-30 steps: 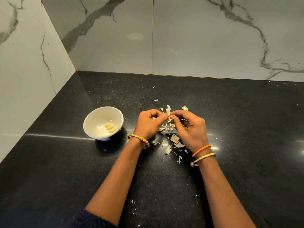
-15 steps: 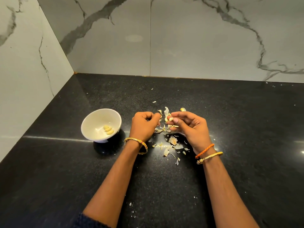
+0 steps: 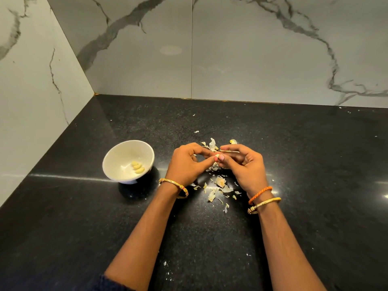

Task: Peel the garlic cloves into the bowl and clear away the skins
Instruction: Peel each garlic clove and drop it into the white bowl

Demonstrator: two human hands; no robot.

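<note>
A small white bowl point(image 3: 117, 156) stands on the black counter, left of my hands, with three peeled garlic cloves point(image 3: 138, 167) inside. My left hand point(image 3: 185, 164) and my right hand point(image 3: 244, 166) meet thumb to thumb above the counter and pinch one garlic clove point(image 3: 218, 155) between their fingertips; most of it is hidden by the fingers. Loose papery garlic skins point(image 3: 219, 186) lie scattered under and behind the hands.
The black speckled counter point(image 3: 315, 164) ends at marble walls behind and to the left, meeting in a corner at the far left. Tiny skin flecks point(image 3: 165, 264) lie near my left forearm. A bangle sits on each wrist.
My two hands, slightly apart half a second ago, have come back together on the clove. The bowl and its cloves have not moved.
</note>
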